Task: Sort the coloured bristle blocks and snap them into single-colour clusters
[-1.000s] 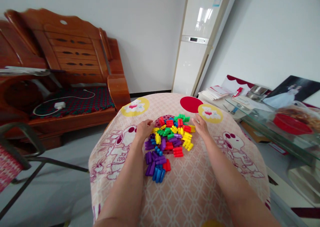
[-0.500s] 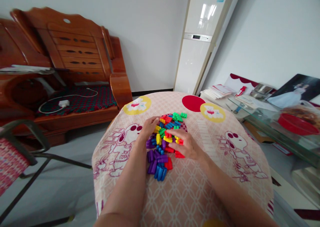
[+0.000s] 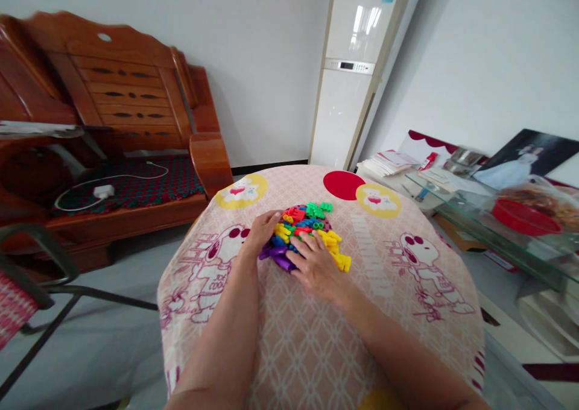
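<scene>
Nearest, on the near side of a pile of coloured plastic pieces (image 3: 304, 223), lies bare patterned tablecloth (image 3: 289, 350). A right hand (image 3: 316, 268) rests palm down over the pile's near edge, fingers spread; whether it pins any piece underneath cannot be told. Purple pieces (image 3: 281, 258) sit at the pile's near left, yellow pieces (image 3: 339, 256) along its right. These yellow ones could skid outward if the right hand presses sideways, since nothing blocks that side. A left hand (image 3: 262, 235) curves along the pile's left edge; its fingers are partly hidden, so I cannot tell if it grips anything. If both hands squeeze inward, heaped pieces might topple over the far side, where green pieces (image 3: 316, 210) lie unguarded. Well beyond the pile stands a tall white cabinet unit (image 3: 337, 114).
</scene>
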The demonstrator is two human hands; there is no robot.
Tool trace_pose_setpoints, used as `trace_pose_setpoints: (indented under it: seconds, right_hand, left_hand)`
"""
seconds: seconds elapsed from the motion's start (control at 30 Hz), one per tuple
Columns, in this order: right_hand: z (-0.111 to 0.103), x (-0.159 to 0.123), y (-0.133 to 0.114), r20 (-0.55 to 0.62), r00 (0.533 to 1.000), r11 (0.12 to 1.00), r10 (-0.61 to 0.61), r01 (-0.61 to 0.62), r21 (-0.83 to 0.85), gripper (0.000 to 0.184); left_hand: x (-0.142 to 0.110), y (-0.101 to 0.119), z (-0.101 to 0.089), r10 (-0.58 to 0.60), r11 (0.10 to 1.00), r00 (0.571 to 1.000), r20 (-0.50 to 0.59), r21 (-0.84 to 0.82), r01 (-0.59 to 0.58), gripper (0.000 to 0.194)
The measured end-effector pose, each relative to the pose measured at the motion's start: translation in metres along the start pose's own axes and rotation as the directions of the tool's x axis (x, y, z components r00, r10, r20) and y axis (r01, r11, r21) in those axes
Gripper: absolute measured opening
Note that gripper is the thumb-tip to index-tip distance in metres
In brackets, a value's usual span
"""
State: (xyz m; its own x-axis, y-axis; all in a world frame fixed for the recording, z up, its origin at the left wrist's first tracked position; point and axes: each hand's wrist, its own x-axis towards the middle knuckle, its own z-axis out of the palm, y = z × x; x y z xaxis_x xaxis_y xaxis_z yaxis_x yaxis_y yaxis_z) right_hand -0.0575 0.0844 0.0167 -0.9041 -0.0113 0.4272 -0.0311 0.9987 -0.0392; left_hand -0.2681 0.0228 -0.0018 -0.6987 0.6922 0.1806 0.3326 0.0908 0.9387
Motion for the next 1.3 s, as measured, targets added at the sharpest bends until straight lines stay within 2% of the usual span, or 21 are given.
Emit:
trace_pose_setpoints:
  seconds: [0.1, 0.2, 0.27, 0.33, 0.43, 0.53, 0.63, 0.7, 0.77, 0.83, 0.97, 1.03, 1.13, 1.3]
  right_hand:
    - [-0.007, -0.006, 0.020, -0.145, 0.971, 0.979, 0.192, -0.179, 0.098, 0.038]
    - [-0.007, -0.016, 0.047, -0.251, 0.874, 0.894, 0.415, -0.342, 0.289, 0.042]
    - [-0.004, -0.022, 0.065, -0.223, 0.799, 0.797, 0.559, -0.443, 0.410, 0.047]
    - [0.001, -0.026, 0.076, -0.123, 0.749, 0.688, 0.651, -0.514, 0.512, 0.052]
    - [0.006, -0.028, 0.080, 0.002, 0.733, 0.550, 0.680, -0.512, 0.660, 0.054]
    - [0.004, -0.028, 0.082, -0.016, 0.689, 0.451, 0.725, -0.457, 0.766, 0.054]
    - [-0.002, -0.031, 0.093, -0.066, 0.617, 0.435, 0.785, -0.472, 0.767, 0.050]
    - [-0.006, -0.033, 0.102, -0.072, 0.602, 0.456, 0.795, -0.515, 0.726, 0.044]
    - [-0.009, -0.032, 0.109, -0.040, 0.626, 0.481, 0.778, -0.555, 0.679, 0.039]
    - [-0.009, -0.029, 0.111, 0.032, 0.673, 0.502, 0.739, -0.582, 0.640, 0.037]
    - [-0.006, -0.022, 0.105, 0.189, 0.772, 0.526, 0.607, -0.569, 0.632, 0.045]
    - [-0.004, -0.024, 0.105, 0.205, 0.781, 0.505, 0.590, -0.556, 0.660, 0.046]
    - [-0.005, -0.032, 0.111, 0.187, 0.728, 0.420, 0.660, -0.563, 0.712, 0.043]
    - [-0.018, -0.047, 0.129, 0.185, 0.524, 0.222, 0.831, -0.618, 0.754, 0.057]
  left_hand:
    - [-0.001, 0.005, -0.003, -0.049, 0.965, 0.992, -0.117, 0.250, 0.078, 0.045]
    - [-0.004, 0.010, -0.005, -0.128, 0.855, 0.971, -0.204, 0.473, 0.212, 0.039]
    - [-0.005, 0.012, -0.004, -0.169, 0.804, 0.963, -0.212, 0.535, 0.259, 0.037]
    - [-0.005, 0.013, 0.000, -0.175, 0.806, 0.966, -0.190, 0.535, 0.251, 0.035]
    - [-0.002, 0.011, 0.010, -0.123, 0.896, 0.986, -0.109, 0.416, 0.157, 0.036]
    - [0.001, 0.007, 0.019, -0.060, 0.975, 0.998, -0.036, 0.214, 0.067, 0.038]
    - [0.004, 0.002, 0.022, -0.055, 0.993, 0.997, -0.056, 0.101, 0.061, 0.039]
    - [0.006, -0.002, 0.020, -0.061, 0.990, 0.993, -0.102, 0.124, 0.074, 0.038]
    - [0.007, -0.006, 0.017, -0.068, 0.981, 0.989, -0.131, 0.171, 0.090, 0.036]
    - [0.008, -0.007, 0.015, -0.074, 0.974, 0.988, -0.133, 0.205, 0.101, 0.036]
    - [0.009, -0.005, 0.013, -0.074, 0.950, 0.990, -0.120, 0.293, 0.106, 0.034]
    - [0.009, -0.003, 0.013, -0.073, 0.938, 0.991, -0.109, 0.330, 0.106, 0.035]
    - [0.010, 0.000, 0.013, -0.076, 0.920, 0.992, -0.100, 0.376, 0.108, 0.037]
    - [0.013, 0.001, 0.012, -0.097, 0.895, 0.991, -0.095, 0.427, 0.129, 0.039]
